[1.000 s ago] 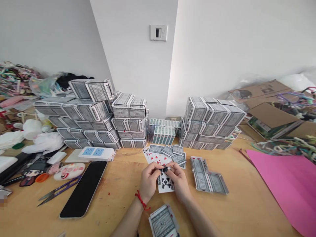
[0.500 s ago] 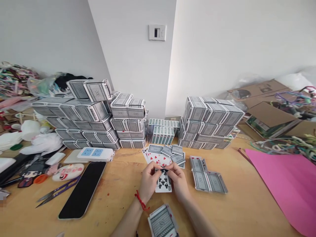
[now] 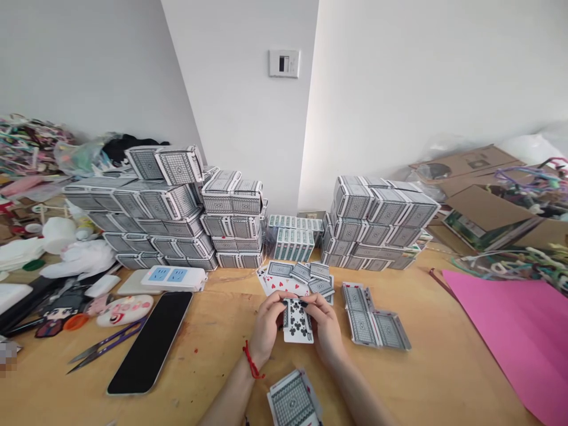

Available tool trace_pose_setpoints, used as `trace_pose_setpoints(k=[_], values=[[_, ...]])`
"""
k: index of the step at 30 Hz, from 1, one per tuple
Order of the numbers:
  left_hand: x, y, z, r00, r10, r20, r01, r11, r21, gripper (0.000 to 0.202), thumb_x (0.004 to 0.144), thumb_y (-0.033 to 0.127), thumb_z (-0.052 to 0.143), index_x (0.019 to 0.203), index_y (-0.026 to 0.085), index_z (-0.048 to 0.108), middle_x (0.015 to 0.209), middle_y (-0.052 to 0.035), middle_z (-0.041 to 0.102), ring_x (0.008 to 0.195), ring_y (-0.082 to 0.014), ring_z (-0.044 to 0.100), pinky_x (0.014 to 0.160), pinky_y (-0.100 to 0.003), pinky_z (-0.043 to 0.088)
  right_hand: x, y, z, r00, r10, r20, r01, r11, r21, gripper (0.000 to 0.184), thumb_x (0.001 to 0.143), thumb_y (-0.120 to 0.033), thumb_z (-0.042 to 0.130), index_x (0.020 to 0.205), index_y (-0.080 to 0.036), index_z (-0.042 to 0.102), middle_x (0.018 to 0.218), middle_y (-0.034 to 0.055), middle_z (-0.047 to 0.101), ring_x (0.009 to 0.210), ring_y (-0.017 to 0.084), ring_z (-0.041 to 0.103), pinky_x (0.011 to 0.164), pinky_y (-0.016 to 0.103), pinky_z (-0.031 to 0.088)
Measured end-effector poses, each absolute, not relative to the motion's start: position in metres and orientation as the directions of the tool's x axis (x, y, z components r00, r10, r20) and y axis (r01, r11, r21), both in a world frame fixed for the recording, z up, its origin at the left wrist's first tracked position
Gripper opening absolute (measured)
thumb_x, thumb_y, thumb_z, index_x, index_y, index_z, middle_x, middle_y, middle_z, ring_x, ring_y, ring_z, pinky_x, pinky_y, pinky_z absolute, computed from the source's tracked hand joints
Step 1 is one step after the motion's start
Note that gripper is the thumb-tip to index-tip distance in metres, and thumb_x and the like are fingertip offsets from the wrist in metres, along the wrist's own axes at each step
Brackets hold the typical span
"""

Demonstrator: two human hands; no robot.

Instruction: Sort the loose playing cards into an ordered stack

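A ten of clubs playing card [image 3: 298, 324] faces up between my hands, its upper end pinched by both. My left hand [image 3: 268, 322], with a red cord at the wrist, grips its left side, where a strip of patterned card back shows. On the opposite side my right hand [image 3: 325, 326] has thumb and fingers closed on the card. Just beyond lie loose playing cards [image 3: 284, 285], some showing red hearts, others patterned backs. A folded-card piece [image 3: 375, 319] rests right of my hands. Between my forearms is another card piece [image 3: 293, 399].
Blocks built from cards form stacks at left [image 3: 151, 207] and right [image 3: 381, 219]. Small card boxes [image 3: 294, 244] stand between them. A phone [image 3: 151, 343], scissors [image 3: 106, 346] and a power strip [image 3: 175, 277] lie left. Pink paper [image 3: 501, 337] and an open cardboard box [image 3: 488, 213] are right.
The fold at the card's top has flattened, so more of the ten of clubs shows. My hands have shifted slightly, still pinching its upper end. The view has moved a little.
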State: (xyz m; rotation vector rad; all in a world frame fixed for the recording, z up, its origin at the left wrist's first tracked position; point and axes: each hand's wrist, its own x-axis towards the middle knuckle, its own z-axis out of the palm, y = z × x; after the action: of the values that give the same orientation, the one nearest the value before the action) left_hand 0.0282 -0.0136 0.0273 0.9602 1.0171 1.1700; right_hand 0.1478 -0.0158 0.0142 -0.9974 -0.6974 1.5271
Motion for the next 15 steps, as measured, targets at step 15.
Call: trace_pose_setpoints(k=[15], values=[[0.0261, -0.0121, 0.0231, -0.037, 0.999, -0.023, 0.008, 0.024, 1.000, 0.016, 0.065, 0.019, 0.045, 0.067, 0.016, 0.060, 0.061, 0.0012, 0.057, 0.055, -0.0103, 0.047, 0.052, -0.020, 0.036, 0.1484, -0.0144, 0.0134, -0.047, 0.977, -0.206, -0.465, -0.204, -0.861, 0.005, 0.063, -0.021, 0.055, 0.068, -0.020, 0.054, 0.055, -0.0052, 0.049, 0.049, 0.010, 0.041, 0.048, 0.020, 0.031]])
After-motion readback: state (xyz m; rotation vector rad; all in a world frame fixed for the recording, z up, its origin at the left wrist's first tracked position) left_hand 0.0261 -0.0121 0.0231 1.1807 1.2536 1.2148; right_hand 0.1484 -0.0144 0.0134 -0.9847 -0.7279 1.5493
